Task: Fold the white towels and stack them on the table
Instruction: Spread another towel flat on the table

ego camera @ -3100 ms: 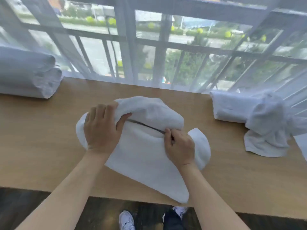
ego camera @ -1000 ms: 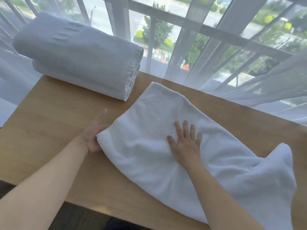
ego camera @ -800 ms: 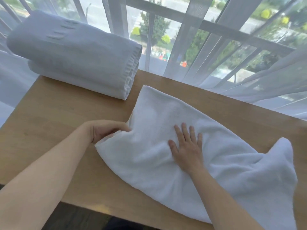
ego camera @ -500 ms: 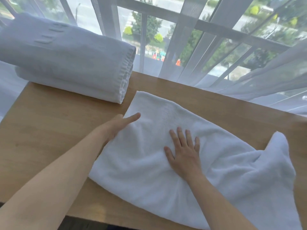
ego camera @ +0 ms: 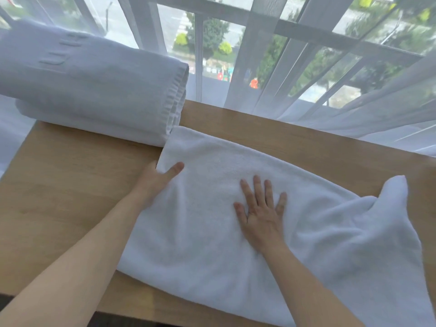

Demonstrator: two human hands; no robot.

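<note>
A white towel [ego camera: 212,244] lies folded lengthwise across the wooden table [ego camera: 59,185], its right end rumpled and its near right part hanging over the front edge. My left hand [ego camera: 153,182] holds the towel's left edge near the far corner, thumb on top and fingers hidden under the cloth. My right hand [ego camera: 259,213] presses flat on the middle of the towel with fingers spread. A stack of folded white towels [ego camera: 94,90] sits at the far left, touching the towel's far left corner.
A sheer white curtain [ego camera: 354,102] hangs along the table's far edge in front of a window with railings. Bare wood shows at the near left of the table and behind the towel at the right.
My left hand slid along the towel's left edge toward the far corner and took hold of it. The towel's left end now lies against the stack. My right hand stayed flat.
</note>
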